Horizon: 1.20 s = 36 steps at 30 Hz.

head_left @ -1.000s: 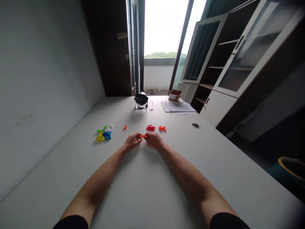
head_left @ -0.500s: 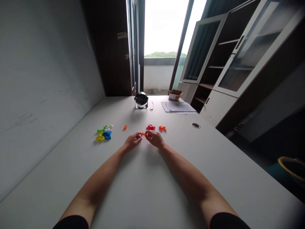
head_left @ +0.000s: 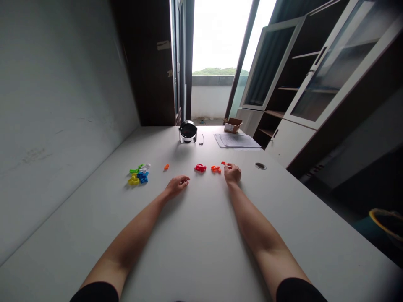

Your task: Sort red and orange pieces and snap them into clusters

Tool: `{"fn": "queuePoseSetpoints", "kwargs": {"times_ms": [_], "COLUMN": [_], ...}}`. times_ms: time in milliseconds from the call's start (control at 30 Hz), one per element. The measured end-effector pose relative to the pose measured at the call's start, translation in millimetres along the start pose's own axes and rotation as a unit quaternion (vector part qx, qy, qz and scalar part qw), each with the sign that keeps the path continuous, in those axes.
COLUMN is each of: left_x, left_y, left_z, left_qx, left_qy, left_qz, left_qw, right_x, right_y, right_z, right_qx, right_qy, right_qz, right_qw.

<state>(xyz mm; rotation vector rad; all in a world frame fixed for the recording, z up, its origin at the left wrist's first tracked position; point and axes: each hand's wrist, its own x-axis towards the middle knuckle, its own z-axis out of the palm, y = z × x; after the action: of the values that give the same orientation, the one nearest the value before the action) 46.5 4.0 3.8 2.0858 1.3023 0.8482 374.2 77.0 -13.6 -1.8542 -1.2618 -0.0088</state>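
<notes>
Orange plastic piece is pinched between the fingers of the right hand, a little right of the middle of the table. Another orange piece lies just beside this hand, and next to it is a red piece. Left hand rests on the table, holding nothing, with its fingers loosely open. Farther left are one small orange piece and a pile of mixed colour pieces.
</notes>
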Motion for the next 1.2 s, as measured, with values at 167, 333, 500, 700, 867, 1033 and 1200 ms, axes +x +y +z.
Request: {"fn": "queuePoseSetpoints", "kwargs": {"times_ms": [167,333,500,700,867,1033,1200], "left_x": [-2,-3,-3,-2,-2,2,6], "left_y": [5,7,6,7,5,-5,-32], "left_z": [-2.6,-4.1,-3.5,-4.4,-2.4,-7.1,-29.3], "left_qx": [0.006,0.005,-0.001,-0.002,0.001,0.075,0.176], "left_qy": [-0.005,-0.004,0.0,-0.003,0.0,0.066,0.211], "left_qz": [0.004,0.001,0.008,0.003,0.013,0.016,-0.035], "left_qw": [1.0,1.0,1.0,1.0,1.0,0.995,0.961], "right_x": [0,-3,-6,-7,-7,-6,-13], "right_y": [6,3,0,-4,-5,-5,-17], "right_z": [8,10,9,7,6,6,7], "right_qx": [-0.039,-0.083,-0.074,-0.049,-0.022,0.02,0.067], "right_qy": [-0.044,-0.08,-0.1,-0.11,-0.104,-0.08,-0.056], "right_qz": [0.042,0.026,0.018,-0.003,0.0,0.004,-0.06], "right_qw": [0.997,0.993,0.992,0.993,0.994,0.997,0.994]}}
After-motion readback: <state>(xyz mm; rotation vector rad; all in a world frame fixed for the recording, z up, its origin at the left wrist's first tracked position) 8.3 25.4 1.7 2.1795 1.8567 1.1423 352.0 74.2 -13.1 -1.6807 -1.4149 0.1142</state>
